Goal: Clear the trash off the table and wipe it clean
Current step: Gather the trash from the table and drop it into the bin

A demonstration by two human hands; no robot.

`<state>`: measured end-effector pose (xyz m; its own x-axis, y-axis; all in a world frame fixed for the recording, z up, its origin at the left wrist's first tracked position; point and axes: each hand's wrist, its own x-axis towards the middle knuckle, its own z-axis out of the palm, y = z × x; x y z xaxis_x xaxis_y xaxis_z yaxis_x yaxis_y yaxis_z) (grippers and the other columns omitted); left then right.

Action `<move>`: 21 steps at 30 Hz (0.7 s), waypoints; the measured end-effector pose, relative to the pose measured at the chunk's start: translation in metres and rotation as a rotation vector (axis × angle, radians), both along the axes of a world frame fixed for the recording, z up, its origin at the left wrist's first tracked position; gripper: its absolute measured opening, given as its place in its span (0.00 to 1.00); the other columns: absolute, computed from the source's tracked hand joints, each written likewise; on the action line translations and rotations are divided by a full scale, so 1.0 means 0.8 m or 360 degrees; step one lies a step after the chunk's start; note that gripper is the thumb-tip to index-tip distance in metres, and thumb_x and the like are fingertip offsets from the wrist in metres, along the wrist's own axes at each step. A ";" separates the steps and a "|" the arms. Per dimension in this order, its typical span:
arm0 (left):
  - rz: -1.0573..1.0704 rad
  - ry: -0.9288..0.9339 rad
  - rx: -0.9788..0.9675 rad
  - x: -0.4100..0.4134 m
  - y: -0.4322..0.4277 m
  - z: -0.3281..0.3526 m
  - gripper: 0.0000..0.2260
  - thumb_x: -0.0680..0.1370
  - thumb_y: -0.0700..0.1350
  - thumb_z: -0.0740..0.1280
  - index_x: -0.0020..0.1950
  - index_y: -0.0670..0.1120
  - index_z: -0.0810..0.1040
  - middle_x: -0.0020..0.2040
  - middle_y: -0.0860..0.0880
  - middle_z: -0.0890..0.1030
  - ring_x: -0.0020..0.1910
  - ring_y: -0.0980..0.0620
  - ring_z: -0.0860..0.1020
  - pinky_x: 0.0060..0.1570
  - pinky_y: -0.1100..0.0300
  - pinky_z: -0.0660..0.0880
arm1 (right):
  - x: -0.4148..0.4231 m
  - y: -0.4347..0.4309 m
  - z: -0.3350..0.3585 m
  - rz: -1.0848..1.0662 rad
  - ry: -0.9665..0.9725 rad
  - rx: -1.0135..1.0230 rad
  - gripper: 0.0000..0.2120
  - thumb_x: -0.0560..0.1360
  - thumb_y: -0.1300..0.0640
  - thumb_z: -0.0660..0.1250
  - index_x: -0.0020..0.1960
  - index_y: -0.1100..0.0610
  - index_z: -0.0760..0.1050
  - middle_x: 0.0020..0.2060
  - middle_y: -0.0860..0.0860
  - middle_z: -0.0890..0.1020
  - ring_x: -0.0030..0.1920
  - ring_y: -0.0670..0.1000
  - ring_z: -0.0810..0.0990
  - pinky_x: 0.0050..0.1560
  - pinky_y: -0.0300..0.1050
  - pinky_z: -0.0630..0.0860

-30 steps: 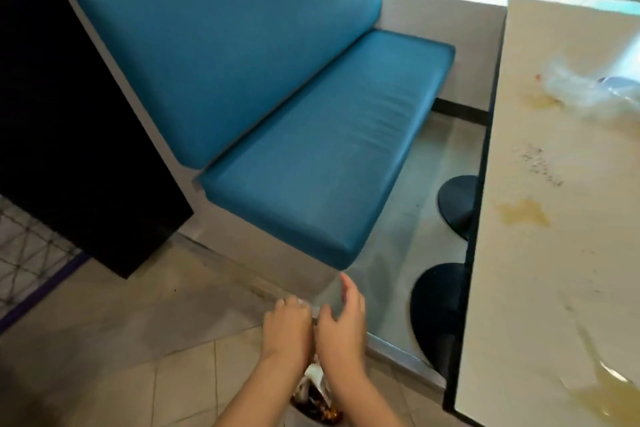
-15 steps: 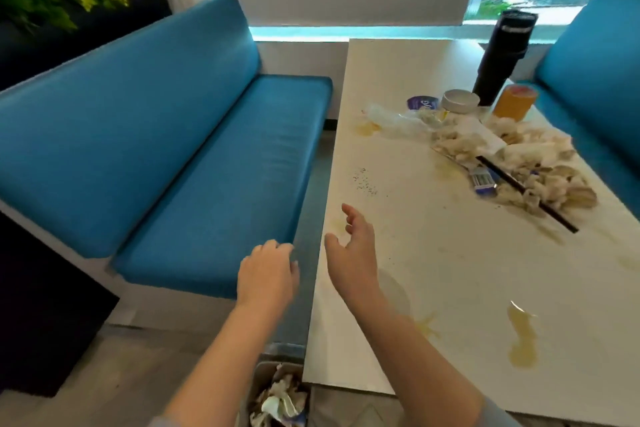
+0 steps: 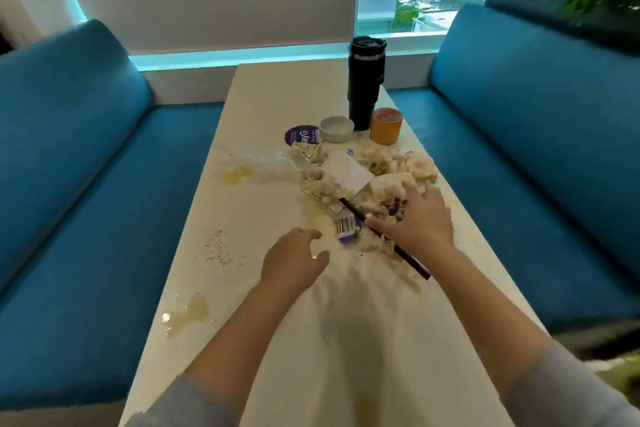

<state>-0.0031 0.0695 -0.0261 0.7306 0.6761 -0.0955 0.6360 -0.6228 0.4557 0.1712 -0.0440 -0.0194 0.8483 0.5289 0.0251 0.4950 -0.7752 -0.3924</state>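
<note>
Trash heap found right of centre on the surface (image 3: 263,107), mid-way along its length: crumpled tissues (image 3: 320,184), a white paper sheet (image 3: 346,170), a barcoded wrapper (image 3: 346,226) and a black straw (image 3: 414,263). The straw's long axis runs diagonally, from the far left down to the near right. The right hand (image 3: 417,224) is the nearer one and lies palm-down on the near right part of the heap, crossing the straw, which passes beneath it. Its grip is wide, with the fingers spread and bent over the tissues and the thumb beside the straw. No item is seen to be enclosed yet. The left hand (image 3: 292,262) hovers low, just to the near left of the wrapper. Its grip is loosely curled and holds nothing, and the heap lies ahead of it and to its right. Both forearms extend forward over the surface. Beyond the heap stand a black tumbler (image 3: 365,80), an orange cup (image 3: 385,126), a white round lid (image 3: 336,128) and a purple lid (image 3: 301,135), with a clear plastic bag (image 3: 249,161) to the left. Yellowish spills (image 3: 188,310) remain. Judgement: gathering is in hand and wiping has not begun
</note>
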 end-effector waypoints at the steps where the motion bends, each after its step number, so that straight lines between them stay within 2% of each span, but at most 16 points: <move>1: -0.0020 -0.0017 -0.0028 0.024 -0.002 0.000 0.21 0.76 0.55 0.65 0.68 0.53 0.71 0.63 0.51 0.74 0.60 0.51 0.74 0.54 0.57 0.72 | 0.028 -0.003 -0.003 0.0005 0.0040 -0.0050 0.48 0.64 0.27 0.66 0.76 0.49 0.55 0.76 0.57 0.55 0.76 0.57 0.50 0.73 0.58 0.53; 3: -0.0085 -0.0027 -0.0052 0.068 -0.008 -0.002 0.25 0.75 0.56 0.66 0.70 0.52 0.68 0.63 0.49 0.72 0.60 0.49 0.72 0.54 0.56 0.72 | 0.076 -0.009 -0.012 0.0104 0.0134 -0.0089 0.48 0.64 0.28 0.67 0.76 0.48 0.54 0.76 0.56 0.54 0.76 0.57 0.51 0.74 0.59 0.54; 5: -0.0179 -0.0025 -0.0012 0.109 -0.015 -0.005 0.30 0.73 0.60 0.67 0.72 0.52 0.66 0.65 0.48 0.70 0.64 0.47 0.68 0.58 0.55 0.71 | 0.109 -0.015 -0.020 0.0268 0.0261 -0.0188 0.49 0.65 0.33 0.71 0.77 0.46 0.51 0.77 0.55 0.52 0.76 0.57 0.50 0.74 0.57 0.56; 8: -0.0311 0.0002 0.0146 0.166 -0.022 -0.009 0.36 0.68 0.66 0.69 0.72 0.52 0.65 0.67 0.48 0.68 0.67 0.48 0.65 0.64 0.52 0.68 | 0.142 -0.021 -0.029 0.0498 0.0416 -0.0402 0.52 0.65 0.36 0.73 0.77 0.43 0.45 0.78 0.52 0.45 0.77 0.54 0.45 0.74 0.54 0.54; 11: -0.0450 0.0359 0.0224 0.205 -0.027 -0.022 0.45 0.64 0.68 0.71 0.75 0.55 0.57 0.73 0.44 0.60 0.73 0.43 0.56 0.68 0.43 0.62 | 0.159 -0.023 -0.046 0.0630 0.0458 -0.0519 0.54 0.63 0.38 0.73 0.77 0.41 0.42 0.77 0.52 0.43 0.77 0.54 0.46 0.74 0.53 0.58; 13: -0.0506 0.0585 0.0216 0.214 -0.030 -0.036 0.48 0.63 0.68 0.71 0.77 0.57 0.51 0.76 0.43 0.53 0.75 0.40 0.49 0.69 0.37 0.58 | 0.156 -0.023 -0.056 0.0676 0.0437 -0.0494 0.52 0.63 0.40 0.74 0.77 0.41 0.45 0.77 0.52 0.47 0.76 0.55 0.51 0.72 0.52 0.62; 14: -0.0500 0.0631 0.0211 0.216 -0.033 -0.044 0.49 0.64 0.67 0.71 0.77 0.57 0.49 0.76 0.43 0.53 0.75 0.39 0.50 0.68 0.37 0.58 | 0.155 -0.024 -0.061 0.0691 0.0417 -0.0451 0.50 0.63 0.41 0.74 0.77 0.41 0.48 0.76 0.52 0.51 0.75 0.55 0.54 0.71 0.51 0.63; 17: -0.0385 0.0515 0.0179 0.214 -0.037 -0.060 0.44 0.68 0.64 0.70 0.76 0.56 0.52 0.73 0.45 0.58 0.72 0.40 0.55 0.65 0.43 0.66 | 0.148 -0.029 -0.071 0.0659 0.0320 -0.0213 0.39 0.66 0.43 0.73 0.73 0.43 0.60 0.70 0.50 0.64 0.69 0.54 0.64 0.66 0.50 0.67; 21: -0.0294 0.0214 0.0301 0.198 -0.038 -0.072 0.26 0.75 0.54 0.64 0.72 0.54 0.63 0.70 0.46 0.64 0.69 0.43 0.60 0.59 0.51 0.70 | 0.134 -0.039 -0.090 0.0642 0.0015 -0.0041 0.26 0.72 0.48 0.69 0.69 0.49 0.69 0.63 0.51 0.73 0.62 0.54 0.69 0.61 0.47 0.68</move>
